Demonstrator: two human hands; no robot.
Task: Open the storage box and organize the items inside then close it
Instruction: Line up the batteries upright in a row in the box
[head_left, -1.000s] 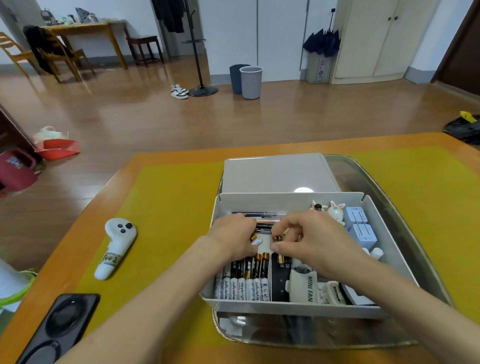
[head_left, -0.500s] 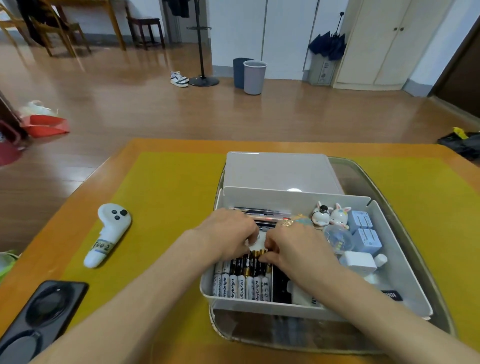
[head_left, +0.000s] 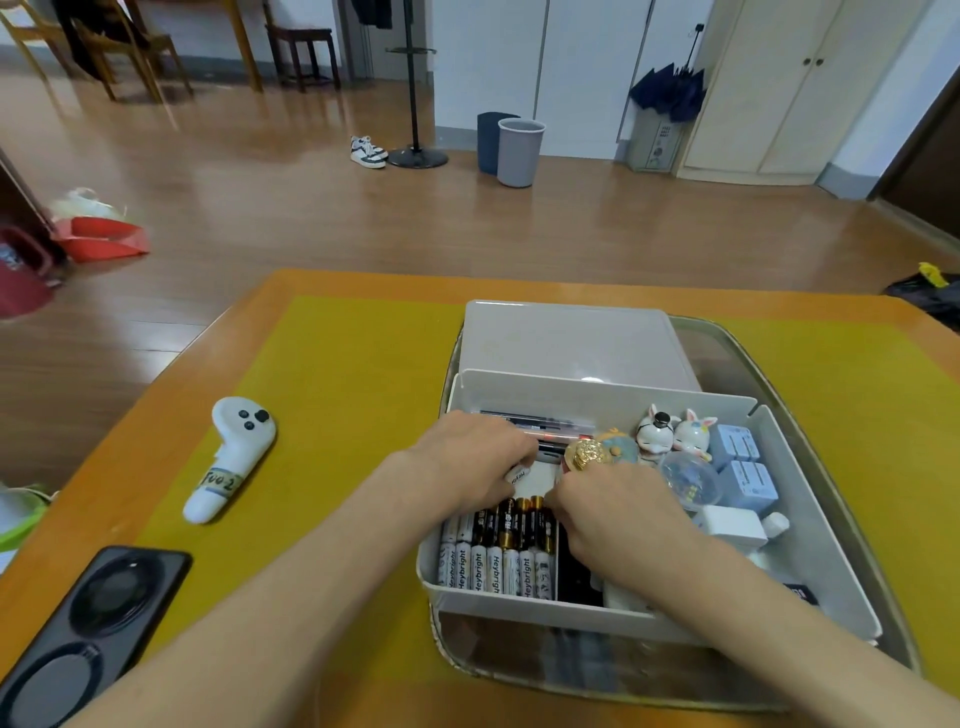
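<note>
**Sorting batteries in the open box**

Lying on the yellow mat, the white plastic storage box (head_left: 810, 525) is open, its flat lid (head_left: 571, 345) just behind it. Compared with a second ago, the white-and-black batteries (head_left: 498, 553) now form a tidier row at the near left, so organizing goes on. The left hand (head_left: 467, 467) pinches one white battery; the right hand (head_left: 618, 506) presses on the row, its fingertips hidden. Items under the right wrist stay unclear.
</note>
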